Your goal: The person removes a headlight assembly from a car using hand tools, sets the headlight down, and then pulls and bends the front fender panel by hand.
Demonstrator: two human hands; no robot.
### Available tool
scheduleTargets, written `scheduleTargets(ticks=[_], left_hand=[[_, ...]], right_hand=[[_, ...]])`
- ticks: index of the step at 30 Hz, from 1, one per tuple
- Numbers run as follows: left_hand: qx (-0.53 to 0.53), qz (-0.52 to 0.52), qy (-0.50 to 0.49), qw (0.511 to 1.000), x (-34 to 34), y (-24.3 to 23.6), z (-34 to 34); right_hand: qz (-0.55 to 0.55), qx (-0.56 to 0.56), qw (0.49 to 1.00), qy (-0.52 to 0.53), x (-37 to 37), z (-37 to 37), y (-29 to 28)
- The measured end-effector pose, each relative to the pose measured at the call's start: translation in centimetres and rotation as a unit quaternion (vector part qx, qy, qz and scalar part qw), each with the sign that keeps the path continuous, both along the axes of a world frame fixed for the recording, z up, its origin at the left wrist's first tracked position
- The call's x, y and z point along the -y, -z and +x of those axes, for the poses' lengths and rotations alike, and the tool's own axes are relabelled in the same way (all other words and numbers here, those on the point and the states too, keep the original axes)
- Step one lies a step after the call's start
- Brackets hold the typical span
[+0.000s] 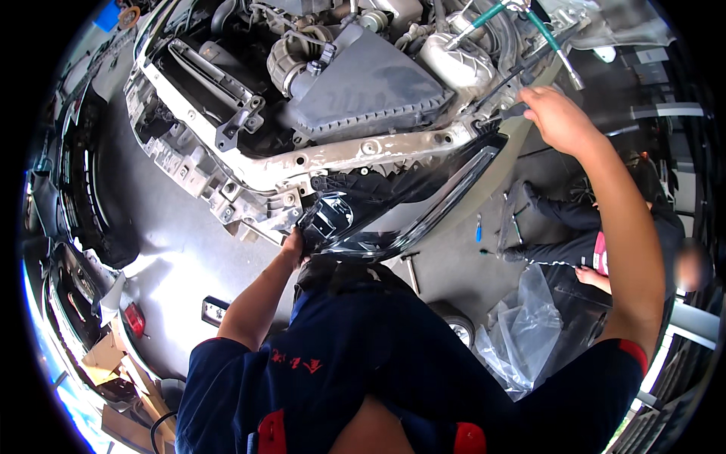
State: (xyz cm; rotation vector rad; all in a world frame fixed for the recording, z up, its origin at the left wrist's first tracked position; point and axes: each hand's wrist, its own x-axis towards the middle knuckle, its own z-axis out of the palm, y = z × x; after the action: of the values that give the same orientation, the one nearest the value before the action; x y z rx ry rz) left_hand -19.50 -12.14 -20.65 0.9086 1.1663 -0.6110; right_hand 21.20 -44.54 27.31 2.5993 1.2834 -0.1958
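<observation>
The left hand point(293, 246) grips the inner end of a glossy black, clear-lensed headlight point(386, 219), just below a scuffed, pale metal beam point(336, 160). The right hand point(558, 119) curls near the headlight's outer tip; whether that grip holds anything, I cannot tell.

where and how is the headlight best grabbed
Probably by both ends, from your side, one hand each: the headlight is long and glossy, tapering toward the picture's upper right. Your left hand is at its lower-left end.
</observation>
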Motion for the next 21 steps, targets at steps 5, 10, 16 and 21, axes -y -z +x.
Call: scheduleTargets(ticks=[5,10,16,21], left_hand=[[-0.02,0.006,-0.02,1.0,0.3,-3.2,0.8],[0.048,0.023,-0.04,0.998,0.6,2.9,-0.9],[0.019,0.007,-0.014,1.0,0.9,0.9,0.8],[0.034,0.013,-0.016,0.999,0.2,3.5,-1.3]], right_hand=[[0.154,-0.256,0.81,0.504,-3.2,-1.0,-0.8],[0.033,0.04,0.998,-0.041,0.4,-0.2,1.0],[0.144,-0.235,0.825,0.494,-1.9,-0.5,0.0],[0.017,0.083,0.99,-0.117,-0.6,0.5,0.7]])
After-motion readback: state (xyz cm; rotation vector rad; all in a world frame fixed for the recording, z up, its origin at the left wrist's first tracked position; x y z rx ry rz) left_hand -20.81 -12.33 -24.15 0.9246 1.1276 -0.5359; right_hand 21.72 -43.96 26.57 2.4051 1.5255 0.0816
